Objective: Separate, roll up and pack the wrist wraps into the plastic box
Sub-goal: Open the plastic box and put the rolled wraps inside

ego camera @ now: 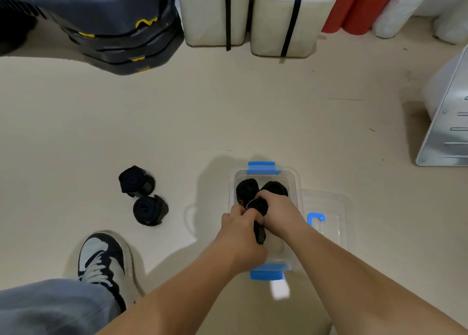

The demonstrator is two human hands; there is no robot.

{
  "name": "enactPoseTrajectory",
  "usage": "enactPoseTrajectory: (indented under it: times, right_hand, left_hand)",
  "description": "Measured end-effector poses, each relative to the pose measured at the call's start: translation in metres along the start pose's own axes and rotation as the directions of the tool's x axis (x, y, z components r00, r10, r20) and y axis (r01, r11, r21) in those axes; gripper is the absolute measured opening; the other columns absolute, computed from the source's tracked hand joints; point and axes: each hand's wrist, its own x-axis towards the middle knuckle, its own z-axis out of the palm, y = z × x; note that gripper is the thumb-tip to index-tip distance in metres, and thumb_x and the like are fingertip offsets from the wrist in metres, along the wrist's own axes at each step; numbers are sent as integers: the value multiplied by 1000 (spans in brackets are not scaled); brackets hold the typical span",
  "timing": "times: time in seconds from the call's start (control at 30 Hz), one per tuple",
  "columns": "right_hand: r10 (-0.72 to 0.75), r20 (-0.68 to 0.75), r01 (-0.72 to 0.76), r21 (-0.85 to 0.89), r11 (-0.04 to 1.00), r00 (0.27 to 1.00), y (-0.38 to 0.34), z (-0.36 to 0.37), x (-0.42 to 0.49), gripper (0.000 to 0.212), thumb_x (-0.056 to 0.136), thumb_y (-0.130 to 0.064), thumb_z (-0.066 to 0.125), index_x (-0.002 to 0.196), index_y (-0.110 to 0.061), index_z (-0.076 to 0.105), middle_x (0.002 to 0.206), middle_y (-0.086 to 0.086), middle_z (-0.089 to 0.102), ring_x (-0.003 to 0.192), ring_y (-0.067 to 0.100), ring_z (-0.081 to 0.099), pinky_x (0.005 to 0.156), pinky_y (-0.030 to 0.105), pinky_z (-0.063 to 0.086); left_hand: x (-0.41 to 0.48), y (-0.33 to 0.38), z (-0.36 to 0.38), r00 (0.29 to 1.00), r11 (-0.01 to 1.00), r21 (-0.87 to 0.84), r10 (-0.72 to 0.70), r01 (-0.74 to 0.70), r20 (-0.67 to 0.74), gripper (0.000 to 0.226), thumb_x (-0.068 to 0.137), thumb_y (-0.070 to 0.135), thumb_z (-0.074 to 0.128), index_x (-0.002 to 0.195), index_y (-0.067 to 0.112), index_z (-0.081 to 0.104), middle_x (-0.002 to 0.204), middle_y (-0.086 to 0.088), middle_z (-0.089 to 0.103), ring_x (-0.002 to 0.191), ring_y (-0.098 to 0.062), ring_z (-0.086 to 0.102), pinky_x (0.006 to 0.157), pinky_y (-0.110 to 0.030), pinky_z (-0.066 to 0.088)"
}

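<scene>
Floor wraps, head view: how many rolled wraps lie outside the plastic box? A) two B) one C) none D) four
A: the far floor wrap and the near floor wrap lie left of the plastic box; the left hand and right hand grip a third wrap over it.

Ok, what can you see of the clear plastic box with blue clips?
The clear rectangular plastic box stands open on the beige floor, a blue clip at its far end and another at its near end. Its clear lid lies to its right. Two rolled black wrist wraps sit at its far end. Above it the left hand and right hand grip a third black wrap; whether they touch the box is unclear.
</scene>
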Motion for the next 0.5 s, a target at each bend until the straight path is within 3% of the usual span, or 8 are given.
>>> enactPoseTrajectory:
  times: [0.07, 0.2, 0.3, 0.37, 0.43, 0.5]
  right_hand:
    - [26, 27, -27, 31, 999, 999, -2, 0, 3, 18, 91, -18, 63, 106, -27, 65, 91, -2, 68, 86, 20, 66, 78, 41, 58]
    - [65, 97, -87, 239, 967, 993, 10, -12, 4, 42, 92, -6, 68, 131, -21, 69, 88, -8, 69, 85, 8, 66, 77, 22, 53]
    - [144, 124, -184, 441, 878, 982, 8, -19, 1, 36, 96, 0, 57, 122, -19, 73, 101, -3, 73, 98, 16, 71, 93, 37, 62]
    - [204, 116, -234, 495, 837, 972, 5, -24, 1, 37, 96, 1, 51, 115, -24, 71, 114, 5, 73, 107, 23, 71, 96, 45, 62]
    - [237, 116, -263, 485, 834, 965, 9, -30, 1, 41, 92, 0, 50, 116, -27, 71, 119, 5, 72, 109, 24, 70, 97, 45, 61]
    - [253, 217, -330, 498, 802, 943, 13, -36, -4, 33, 98, -10, 48, 123, -14, 70, 113, 5, 71, 103, 22, 67, 95, 39, 58]
  left_hand:
    - [1, -5, 0, 1000, 1000, -1, 16, -16, 18, 54, 84, 11, 64, 130, 36, 52, 133, 7, 34, 122, -17, 34, 102, -24, 42]
    - [8, -4, 1, 994, 996, 71, 51, -58, 94, 65, 84, 7, 63, 142, 32, 46, 141, 4, 32, 130, -21, 33, 101, -23, 39]
    - [14, -1, 7, 990, 986, 142, 69, -86, 121, 67, 86, 10, 64, 147, 31, 44, 144, 2, 36, 133, -25, 38, 106, -31, 45]
    - [19, 7, 15, 992, 984, 153, 81, -96, 99, 66, 86, 17, 68, 147, 33, 46, 141, 3, 40, 131, -24, 43, 104, -35, 49]
    - [24, 20, 23, 994, 978, 184, 89, -99, 63, 63, 84, 30, 71, 143, 34, 49, 134, 4, 46, 122, -23, 52, 95, -37, 53]
    - [29, 35, 30, 994, 971, 219, 90, -101, 60, 55, 83, 35, 70, 136, 31, 55, 128, 2, 50, 109, -21, 58, 88, -34, 55]
